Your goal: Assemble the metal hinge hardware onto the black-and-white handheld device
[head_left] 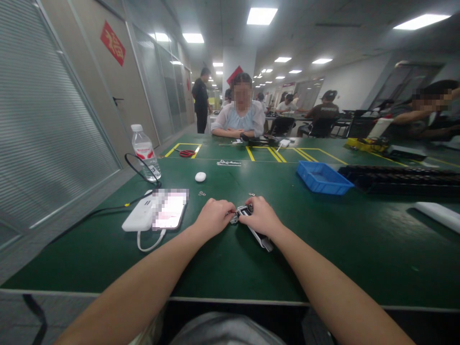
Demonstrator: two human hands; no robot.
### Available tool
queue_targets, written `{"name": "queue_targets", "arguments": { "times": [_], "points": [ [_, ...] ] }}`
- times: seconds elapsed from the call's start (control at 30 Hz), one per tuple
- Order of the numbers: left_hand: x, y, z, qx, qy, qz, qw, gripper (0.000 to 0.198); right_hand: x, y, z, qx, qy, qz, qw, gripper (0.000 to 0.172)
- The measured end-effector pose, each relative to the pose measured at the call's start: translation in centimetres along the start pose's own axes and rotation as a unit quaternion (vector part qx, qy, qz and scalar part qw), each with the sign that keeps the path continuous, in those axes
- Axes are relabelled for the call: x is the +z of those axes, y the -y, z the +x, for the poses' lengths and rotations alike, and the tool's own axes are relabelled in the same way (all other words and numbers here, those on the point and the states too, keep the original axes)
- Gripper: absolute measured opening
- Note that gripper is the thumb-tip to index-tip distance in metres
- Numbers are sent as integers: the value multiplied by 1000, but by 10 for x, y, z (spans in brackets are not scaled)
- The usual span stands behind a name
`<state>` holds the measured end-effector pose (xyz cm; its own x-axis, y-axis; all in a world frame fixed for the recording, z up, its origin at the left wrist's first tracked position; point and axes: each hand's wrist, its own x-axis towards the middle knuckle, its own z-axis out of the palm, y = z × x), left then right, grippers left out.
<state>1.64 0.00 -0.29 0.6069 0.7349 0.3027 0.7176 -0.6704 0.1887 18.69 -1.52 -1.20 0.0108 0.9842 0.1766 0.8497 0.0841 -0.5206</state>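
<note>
A long silver-and-black metal assembly point(264, 241) lies slantwise on the green table in front of me; its exact kind I cannot make out. My right hand point(263, 216) is closed around its upper part, thumb and fingers on either side. At the assembly's far end my left hand point(215, 215) makes a pinch, and whatever sits between those fingertips is hidden or too small to name. Just beyond the hands are small metal rings point(201, 193) on the left and more small rings point(251, 194) on the right.
To the left are a lit phone point(170, 211), a white power bank point(140, 213) with cables, and a water bottle point(145, 153). A white earbud case point(200, 177), red scissors point(187, 153) and a blue tray point(323, 178) lie farther out. Another person point(239, 112) sits opposite.
</note>
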Motion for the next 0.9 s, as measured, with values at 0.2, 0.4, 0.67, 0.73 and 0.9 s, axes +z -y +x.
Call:
{"name": "queue_targets", "arguments": {
  "times": [0.2,0.4,0.67,0.73,0.9],
  "points": [
    [0,1,0,1,1,-10,1000,13,0,0,0,-3,1,2,1000,44],
    [0,1,0,4,-15,-17,1000,13,-1,0,1,-2,2,0,1000,43],
    [1,3,0,19,-38,-42,998,17,1,-3,1,-11,-4,6,1000,43],
    [1,3,0,20,-43,-49,998,18,1,-3,1,-11,-6,9,1000,43],
    [2,3,0,25,-42,-53,997,15,1,-2,1,-9,-5,11,1000,43]
  ]
}}
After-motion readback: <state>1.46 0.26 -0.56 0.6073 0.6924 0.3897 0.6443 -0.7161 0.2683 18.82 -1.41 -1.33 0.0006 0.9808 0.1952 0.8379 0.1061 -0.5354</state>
